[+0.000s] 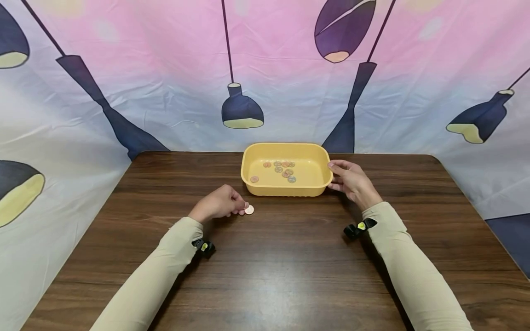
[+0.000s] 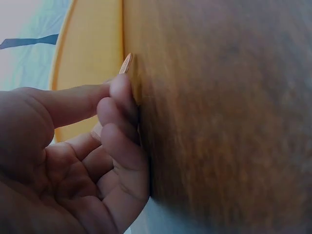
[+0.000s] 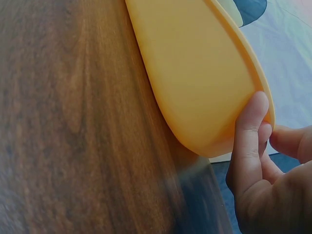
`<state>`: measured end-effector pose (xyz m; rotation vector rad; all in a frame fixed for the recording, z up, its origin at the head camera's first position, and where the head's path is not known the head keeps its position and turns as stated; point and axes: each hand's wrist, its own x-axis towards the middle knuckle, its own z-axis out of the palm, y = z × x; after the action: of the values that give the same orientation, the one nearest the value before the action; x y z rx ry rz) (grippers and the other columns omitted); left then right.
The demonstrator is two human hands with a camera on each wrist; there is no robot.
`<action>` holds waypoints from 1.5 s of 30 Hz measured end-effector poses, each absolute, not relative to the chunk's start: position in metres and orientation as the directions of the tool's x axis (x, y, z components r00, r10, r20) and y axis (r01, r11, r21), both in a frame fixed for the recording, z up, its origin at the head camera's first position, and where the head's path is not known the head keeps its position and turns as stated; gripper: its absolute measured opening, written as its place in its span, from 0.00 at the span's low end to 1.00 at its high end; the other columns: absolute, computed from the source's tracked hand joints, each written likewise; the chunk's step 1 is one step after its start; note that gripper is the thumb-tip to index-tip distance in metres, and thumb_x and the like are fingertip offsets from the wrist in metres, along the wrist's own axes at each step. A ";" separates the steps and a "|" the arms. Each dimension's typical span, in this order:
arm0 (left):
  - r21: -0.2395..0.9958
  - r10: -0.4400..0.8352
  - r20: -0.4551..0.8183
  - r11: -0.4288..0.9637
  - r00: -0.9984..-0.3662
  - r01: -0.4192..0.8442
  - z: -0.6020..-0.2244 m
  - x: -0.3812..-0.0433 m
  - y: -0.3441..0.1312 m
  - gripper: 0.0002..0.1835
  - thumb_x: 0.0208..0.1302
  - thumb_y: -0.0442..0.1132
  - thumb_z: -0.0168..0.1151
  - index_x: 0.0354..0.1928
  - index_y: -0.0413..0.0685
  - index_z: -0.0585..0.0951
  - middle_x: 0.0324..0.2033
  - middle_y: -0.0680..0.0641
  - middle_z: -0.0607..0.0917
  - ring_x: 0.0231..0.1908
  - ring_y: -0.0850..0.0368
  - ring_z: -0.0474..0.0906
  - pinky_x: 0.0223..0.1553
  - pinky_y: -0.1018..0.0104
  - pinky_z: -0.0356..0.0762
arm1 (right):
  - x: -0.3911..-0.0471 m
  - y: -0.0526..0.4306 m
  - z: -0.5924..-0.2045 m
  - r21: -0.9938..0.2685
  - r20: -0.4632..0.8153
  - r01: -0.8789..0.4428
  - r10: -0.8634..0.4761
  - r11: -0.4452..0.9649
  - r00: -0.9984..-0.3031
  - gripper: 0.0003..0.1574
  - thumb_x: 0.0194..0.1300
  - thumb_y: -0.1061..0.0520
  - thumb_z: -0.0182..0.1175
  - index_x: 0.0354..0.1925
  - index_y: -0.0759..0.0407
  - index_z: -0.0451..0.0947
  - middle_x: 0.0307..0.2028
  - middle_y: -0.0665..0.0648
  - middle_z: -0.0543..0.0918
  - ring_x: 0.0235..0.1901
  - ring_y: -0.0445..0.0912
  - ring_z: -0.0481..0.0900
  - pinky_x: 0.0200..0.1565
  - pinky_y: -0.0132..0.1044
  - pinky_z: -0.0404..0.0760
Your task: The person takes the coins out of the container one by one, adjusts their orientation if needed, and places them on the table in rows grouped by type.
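Note:
Between thumb and fingertips, my left hand (image 1: 221,202) pinches a coin (image 1: 249,209) just above the table, in front of the yellow tray's left corner. The left wrist view shows this coin (image 2: 126,63) edge-on, copper-coloured, sticking out past the fingertips. Other fingers of the left hand (image 2: 97,146) curl beneath. The yellow plastic tray (image 1: 285,191) stands upright at the back of the table, with several copper and silver coins (image 1: 289,172) lying flat inside. At its right end my right hand (image 1: 352,181) grips the rim, thumb on top and fingers against the outer wall (image 3: 204,87).
Dark wood-grain table (image 1: 273,257) extends in front of the tray and to both sides. Behind its back edge hangs a fabric backdrop (image 1: 186,92) printed with lamps. Black straps (image 1: 360,227) sit on both wrists.

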<state>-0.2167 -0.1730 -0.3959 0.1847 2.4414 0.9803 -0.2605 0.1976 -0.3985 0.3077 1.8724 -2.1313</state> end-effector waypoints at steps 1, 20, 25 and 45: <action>0.671 0.299 -0.397 0.740 -0.868 -0.052 -0.396 -0.216 -0.173 0.15 0.76 0.37 0.59 0.30 0.44 0.87 0.23 0.52 0.83 0.21 0.62 0.71 0.24 0.71 0.69 | -0.260 0.198 -0.399 -0.928 -0.348 0.355 -0.075 -0.113 -0.934 0.14 0.81 0.55 0.58 0.59 0.58 0.72 0.34 0.50 0.83 0.30 0.39 0.84 0.33 0.30 0.86; 0.502 0.307 -0.241 0.851 -0.921 0.153 -0.425 -0.221 -0.175 0.16 0.68 0.48 0.69 0.22 0.53 0.82 0.20 0.53 0.77 0.22 0.57 0.72 0.26 0.63 0.69 | -0.259 0.195 -0.402 -0.928 -0.353 0.360 -0.084 -0.100 -0.932 0.14 0.81 0.55 0.57 0.59 0.60 0.72 0.33 0.50 0.83 0.29 0.39 0.84 0.32 0.29 0.85; 0.542 0.264 -0.286 0.837 -0.921 0.071 -0.399 -0.207 -0.168 0.14 0.71 0.45 0.67 0.26 0.49 0.84 0.22 0.52 0.79 0.23 0.58 0.71 0.27 0.65 0.69 | -0.260 0.195 -0.402 -0.925 -0.363 0.369 -0.079 -0.094 -0.929 0.17 0.81 0.55 0.57 0.61 0.61 0.72 0.33 0.51 0.83 0.29 0.39 0.84 0.32 0.29 0.85; 0.664 0.138 0.166 0.716 -0.977 0.214 -0.359 -0.209 -0.147 0.20 0.79 0.57 0.59 0.34 0.53 0.86 0.23 0.51 0.80 0.22 0.55 0.70 0.26 0.60 0.67 | -0.265 0.199 -0.392 -0.917 -0.383 0.395 -0.146 -0.057 -0.912 0.25 0.83 0.56 0.54 0.69 0.70 0.66 0.34 0.51 0.84 0.31 0.39 0.84 0.34 0.28 0.85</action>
<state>-0.2094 -0.1467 -0.3593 0.3088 3.0065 1.1843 -0.2654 0.1994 -0.3924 0.2643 1.8590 -2.0286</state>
